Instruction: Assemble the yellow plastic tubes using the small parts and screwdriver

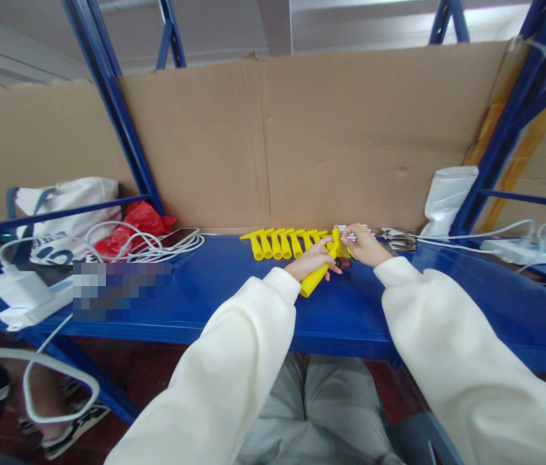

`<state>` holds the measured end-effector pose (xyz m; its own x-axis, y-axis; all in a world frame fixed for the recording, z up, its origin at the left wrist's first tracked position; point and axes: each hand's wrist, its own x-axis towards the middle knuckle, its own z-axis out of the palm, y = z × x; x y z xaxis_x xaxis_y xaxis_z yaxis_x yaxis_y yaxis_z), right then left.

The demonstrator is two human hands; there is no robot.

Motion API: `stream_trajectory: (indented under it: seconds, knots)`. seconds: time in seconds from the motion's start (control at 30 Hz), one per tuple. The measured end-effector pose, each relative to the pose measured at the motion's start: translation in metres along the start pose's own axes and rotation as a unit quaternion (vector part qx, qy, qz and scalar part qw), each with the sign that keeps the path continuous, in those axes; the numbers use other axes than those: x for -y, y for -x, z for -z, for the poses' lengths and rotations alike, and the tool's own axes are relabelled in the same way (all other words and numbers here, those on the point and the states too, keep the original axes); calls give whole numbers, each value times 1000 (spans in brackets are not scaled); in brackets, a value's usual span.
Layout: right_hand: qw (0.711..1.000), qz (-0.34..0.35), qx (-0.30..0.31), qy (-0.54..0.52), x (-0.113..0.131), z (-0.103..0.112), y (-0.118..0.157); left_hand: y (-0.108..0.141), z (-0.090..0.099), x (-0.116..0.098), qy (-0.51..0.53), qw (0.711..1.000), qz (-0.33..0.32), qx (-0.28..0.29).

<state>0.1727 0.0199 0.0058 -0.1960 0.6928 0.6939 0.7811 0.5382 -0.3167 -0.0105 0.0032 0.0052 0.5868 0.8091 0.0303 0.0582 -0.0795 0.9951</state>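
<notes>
My left hand (312,260) is closed around a yellow plastic piece with a hollow tube-shaped handle (315,281), its open end tilted down toward me. My right hand (366,245) is at the upper end of that piece, fingers pinched together; what they grip is too small to make out. Just below the hands lies a dark red object (344,263), partly covered by my fingers. To the left, a row of several similar yellow pieces (276,244) lies along the back of the blue shelf (253,290), the row's right end hidden by my left hand.
Small silvery parts (397,239) lie right of my hands, near a white plastic bag (448,200). Cardboard (340,135) walls the back. White cables (180,247), a red bag (139,223) and a cloth bag (72,213) are left. A power strip (519,250) lies right. Another person's leg shows lower left.
</notes>
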Motion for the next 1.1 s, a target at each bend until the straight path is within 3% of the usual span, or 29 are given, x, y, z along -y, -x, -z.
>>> stream_trajectory:
  seconds: [0.57, 0.8, 1.1]
  knots:
    - [1000, -4, -4, -27, -6, -3, 1, -1, 2, 3, -7, 1000, -19, 15]
    - [980, -99, -32, -169, -14, -11, 2, 7, -1, -7, 7, 999, -30, 16]
    - [926, -132, 35, -353, -4, -8, 3, 2, 2, -3, 12, 998, -43, 37]
